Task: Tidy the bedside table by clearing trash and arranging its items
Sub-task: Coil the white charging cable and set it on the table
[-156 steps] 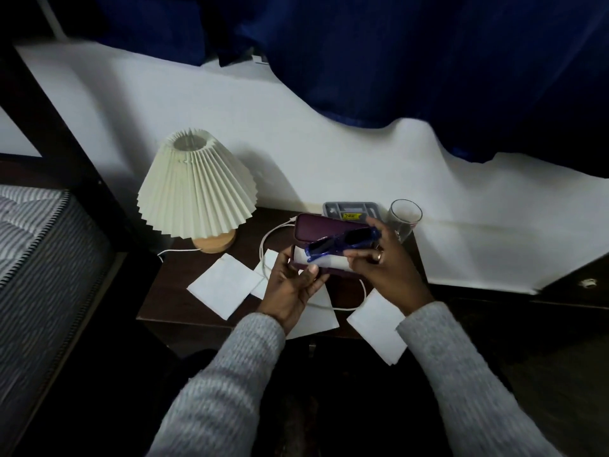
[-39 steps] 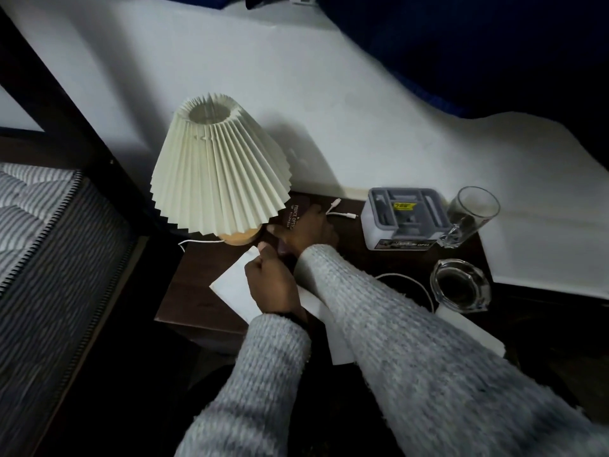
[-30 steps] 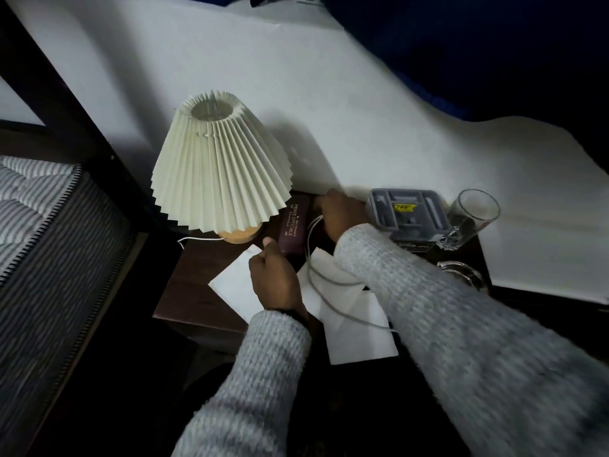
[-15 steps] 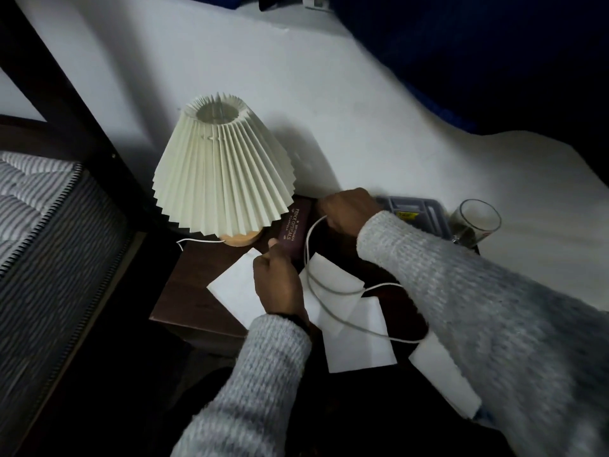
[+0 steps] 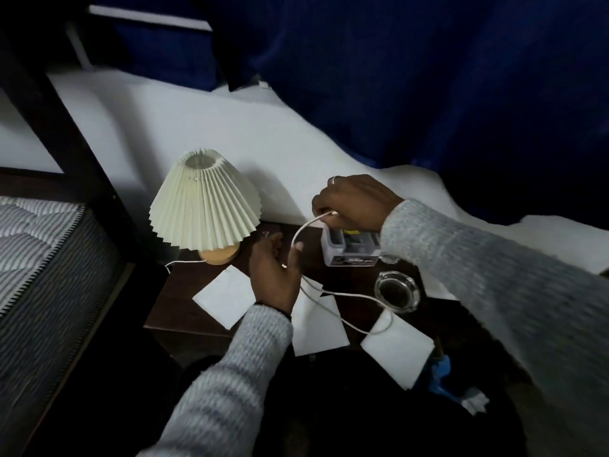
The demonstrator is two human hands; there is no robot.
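Right hand (image 5: 357,201) raised, fingers (image 5: 321,209) pinching cable (image 5: 346,295); left hand (image 5: 273,275) relaxed.

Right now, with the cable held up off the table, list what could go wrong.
1. The right hand pinches the white cable, and its slack runs right beside the glass ashtray. A hard pull may drag or knock the ashtray.
2. The cable's loop lies across a paper sheet that overhangs the front edge of the bedside table. Gathering the cable could sweep the sheet onto the floor.
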